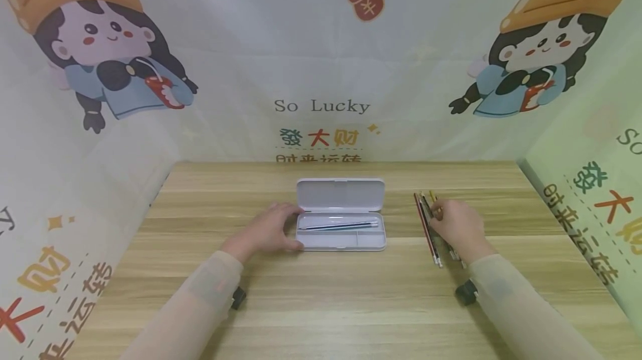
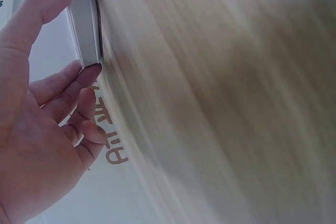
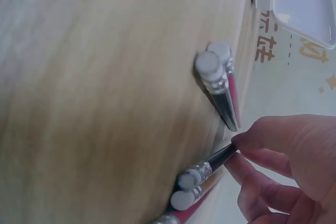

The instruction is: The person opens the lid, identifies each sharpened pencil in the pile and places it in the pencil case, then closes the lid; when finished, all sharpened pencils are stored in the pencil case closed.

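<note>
- While the left hand steadies the case, the right hand pinches a dark pencil between thumb and fingertips; its other fingers curl loosely.
- The step in hand, by judgement, is singling out one pencil. It is best done with a light pinch near the middle of the barrel, lifting clear before turning, so that neighbours do not roll.
- Loose pencils lie around that pinch, right of the case and apart from it; their exact number cannot be told. In the right wrist view, several show white end caps above silvery bands.
- The left hand spans the left end of the white pencil case, thumb at the front corner and fingers at the rear. Gentle pressure should suffice to keep it from sliding.
- Within the case, slim pencils rest in the long rear compartment; the lid stands raised behind.
- On the backdrop, beyond the wooden table, one reads "So Lucky", "發大财" and, partly cut off, "时来运转". No brand is legible on case or pencils.
</note>
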